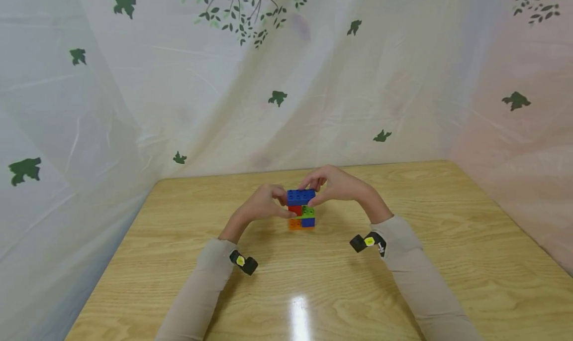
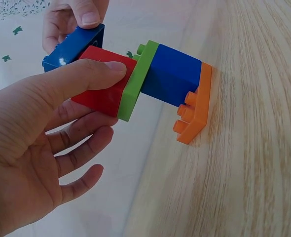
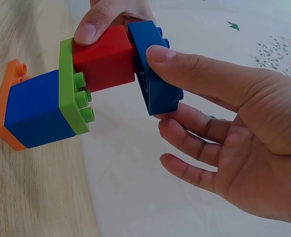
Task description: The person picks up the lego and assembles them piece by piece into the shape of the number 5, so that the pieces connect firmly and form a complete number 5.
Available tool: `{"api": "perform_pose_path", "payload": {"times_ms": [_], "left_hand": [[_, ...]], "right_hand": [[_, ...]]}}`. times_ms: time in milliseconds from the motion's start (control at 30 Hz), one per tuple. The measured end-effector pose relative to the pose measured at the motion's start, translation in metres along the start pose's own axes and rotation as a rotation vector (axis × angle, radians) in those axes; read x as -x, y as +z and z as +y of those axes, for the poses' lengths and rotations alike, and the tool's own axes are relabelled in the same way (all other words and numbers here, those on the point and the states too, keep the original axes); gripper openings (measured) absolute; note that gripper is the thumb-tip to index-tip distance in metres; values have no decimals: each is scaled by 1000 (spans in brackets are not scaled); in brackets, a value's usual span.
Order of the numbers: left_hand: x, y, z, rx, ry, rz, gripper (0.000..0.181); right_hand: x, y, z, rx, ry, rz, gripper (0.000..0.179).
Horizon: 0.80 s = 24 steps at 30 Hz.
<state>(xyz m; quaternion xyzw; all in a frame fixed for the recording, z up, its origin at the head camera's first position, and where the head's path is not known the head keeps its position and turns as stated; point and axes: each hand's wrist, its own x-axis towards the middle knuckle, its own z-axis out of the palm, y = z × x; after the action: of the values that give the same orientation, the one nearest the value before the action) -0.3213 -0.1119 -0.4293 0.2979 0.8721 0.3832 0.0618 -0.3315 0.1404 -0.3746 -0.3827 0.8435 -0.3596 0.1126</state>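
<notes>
A small tower of toy building bricks stands on the table. Its base is a flat orange brick (image 2: pixel 200 108), with a blue cube brick (image 2: pixel 170 74) on one side of it. Above that lies a flat green brick (image 3: pixel 69 91), and a red brick (image 3: pixel 106 57) sits on the green one's other side. My left hand (image 1: pixel 263 202) pinches the red brick, thumb (image 2: pixel 101 74) across its face. A dark blue brick (image 1: pixel 301 197) is held between thumb and fingers of my right hand (image 1: pixel 337 184), tilted against the red brick's top.
The wooden table (image 1: pixel 313 281) extends around the tower. Behind it hangs a pale curtain (image 1: pixel 201 107) with green leaf prints. Black wrist cameras are strapped over both sleeves (image 1: pixel 403 246).
</notes>
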Motion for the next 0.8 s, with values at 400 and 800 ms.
{"api": "perform_pose_path", "payload": {"times_ms": [400,800], "left_hand": [[0,0,0,4,7,0,17],[0,0,0,6,9,-6,17]], "right_hand": [[0,-1,4,-22,-9,-10,34],[1,-1,4,-54,-21,-16,35]]}}
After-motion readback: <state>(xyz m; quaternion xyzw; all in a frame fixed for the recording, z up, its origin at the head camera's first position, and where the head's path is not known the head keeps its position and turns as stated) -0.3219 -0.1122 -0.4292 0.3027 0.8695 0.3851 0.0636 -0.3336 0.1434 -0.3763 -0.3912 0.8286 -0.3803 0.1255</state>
